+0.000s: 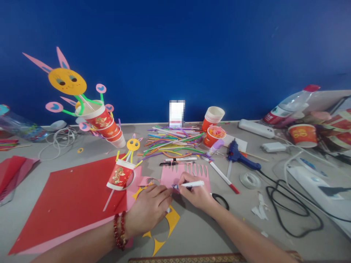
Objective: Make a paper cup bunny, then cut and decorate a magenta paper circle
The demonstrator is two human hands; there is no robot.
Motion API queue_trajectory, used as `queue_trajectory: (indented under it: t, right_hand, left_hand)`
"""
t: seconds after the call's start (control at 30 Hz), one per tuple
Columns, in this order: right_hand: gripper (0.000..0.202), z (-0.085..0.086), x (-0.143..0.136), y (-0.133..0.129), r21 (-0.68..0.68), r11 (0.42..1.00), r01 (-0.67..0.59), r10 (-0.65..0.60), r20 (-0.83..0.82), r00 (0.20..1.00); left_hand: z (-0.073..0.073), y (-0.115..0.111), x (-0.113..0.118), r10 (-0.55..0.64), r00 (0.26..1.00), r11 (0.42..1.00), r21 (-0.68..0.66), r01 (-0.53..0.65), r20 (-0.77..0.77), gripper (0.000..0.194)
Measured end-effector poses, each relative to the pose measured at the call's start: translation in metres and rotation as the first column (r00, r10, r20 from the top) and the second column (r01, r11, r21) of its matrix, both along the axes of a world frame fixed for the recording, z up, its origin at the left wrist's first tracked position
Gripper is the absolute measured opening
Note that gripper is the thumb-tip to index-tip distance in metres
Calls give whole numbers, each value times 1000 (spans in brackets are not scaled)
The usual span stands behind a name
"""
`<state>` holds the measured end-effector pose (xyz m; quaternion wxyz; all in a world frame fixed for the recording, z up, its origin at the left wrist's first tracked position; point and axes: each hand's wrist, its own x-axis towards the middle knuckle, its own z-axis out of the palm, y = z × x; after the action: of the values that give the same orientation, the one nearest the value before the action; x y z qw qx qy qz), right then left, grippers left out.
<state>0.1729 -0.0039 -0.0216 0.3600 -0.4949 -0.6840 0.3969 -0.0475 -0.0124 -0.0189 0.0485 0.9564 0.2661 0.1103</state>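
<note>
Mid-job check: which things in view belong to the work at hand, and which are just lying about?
In the work:
- right hand, gripping white marker
- left hand
- pink paper at the marker's tip

Seemingly lying about:
- red-capped bottle
- small white block
- tape roll

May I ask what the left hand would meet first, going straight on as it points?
The left hand would probably meet the white marker in the right hand, though depth is unclear.

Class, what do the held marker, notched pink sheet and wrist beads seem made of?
Marker: probably smooth plastic, by its even barrel. Pink sheet: matte, likely paper or card, by its cut edges. Beads: glossy, round; perhaps glass, stone or plastic.
</note>
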Motion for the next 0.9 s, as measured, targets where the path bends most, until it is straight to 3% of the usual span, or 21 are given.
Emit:
queue_trajectory:
  t: [0.9]
  right_hand:
    - [16, -10, 2, 4, 26, 998, 56, -55, -47, 997]
  left_hand:
    - [-2, -1, -1, 0, 1000, 1000, 1, 0, 8, 23]
